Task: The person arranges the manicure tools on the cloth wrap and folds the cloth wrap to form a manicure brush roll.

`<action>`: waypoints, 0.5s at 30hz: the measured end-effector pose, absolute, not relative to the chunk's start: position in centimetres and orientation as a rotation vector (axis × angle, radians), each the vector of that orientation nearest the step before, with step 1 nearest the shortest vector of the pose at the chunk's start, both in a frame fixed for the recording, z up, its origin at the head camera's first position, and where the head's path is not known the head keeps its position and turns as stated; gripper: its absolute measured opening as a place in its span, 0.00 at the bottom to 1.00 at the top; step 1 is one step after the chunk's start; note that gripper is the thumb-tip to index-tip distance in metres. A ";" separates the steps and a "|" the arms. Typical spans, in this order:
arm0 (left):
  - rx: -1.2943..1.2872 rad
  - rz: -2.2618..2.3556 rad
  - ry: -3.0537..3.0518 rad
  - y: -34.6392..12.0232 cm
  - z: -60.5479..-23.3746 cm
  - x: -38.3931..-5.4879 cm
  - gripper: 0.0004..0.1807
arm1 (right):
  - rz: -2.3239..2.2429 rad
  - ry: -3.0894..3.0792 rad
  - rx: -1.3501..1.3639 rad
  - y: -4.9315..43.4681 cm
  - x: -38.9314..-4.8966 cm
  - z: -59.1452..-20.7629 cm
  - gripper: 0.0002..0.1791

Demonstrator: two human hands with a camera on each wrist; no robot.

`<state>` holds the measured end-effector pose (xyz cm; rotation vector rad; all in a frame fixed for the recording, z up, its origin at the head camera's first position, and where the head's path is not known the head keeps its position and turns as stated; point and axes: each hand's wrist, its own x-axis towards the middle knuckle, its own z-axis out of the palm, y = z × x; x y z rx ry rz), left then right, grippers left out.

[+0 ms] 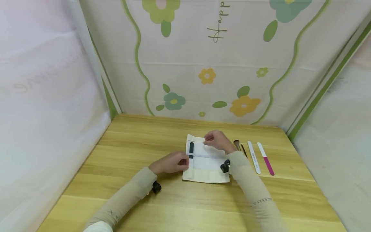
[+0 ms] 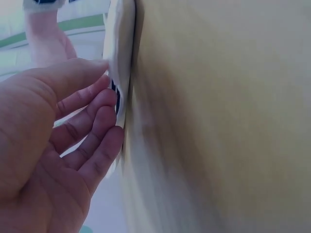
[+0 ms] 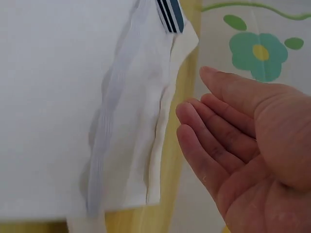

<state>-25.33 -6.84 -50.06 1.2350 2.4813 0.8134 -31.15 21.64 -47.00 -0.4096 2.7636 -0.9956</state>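
White cloth case [image 1: 208,176] spread open on the table [image 1: 139,135]

The case lies flat before me, a dark file [image 1: 191,147] slipped under the pale elastic band [image 1: 207,156] near its left side. My left hand [image 1: 173,162] is half open at the case's left edge: fingertips at the cloth, fingers loosely bent, thumb apart from them, nothing pinched between. My right hand [image 1: 217,141] is at the far edge, relaxed and partly open, holding nothing. Right of the case lie a brush [image 1: 237,143], a thin dark stick [image 1: 244,150], a white file [image 1: 253,158] and a white-and-magenta file [image 1: 265,159], side by side.
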 end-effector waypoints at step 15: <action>1.248 0.882 2.573 -4.0 -49.6 -28.3 0.02 | -0.750 2.950 -0.194 38.2 -27.2 -45.8 0.23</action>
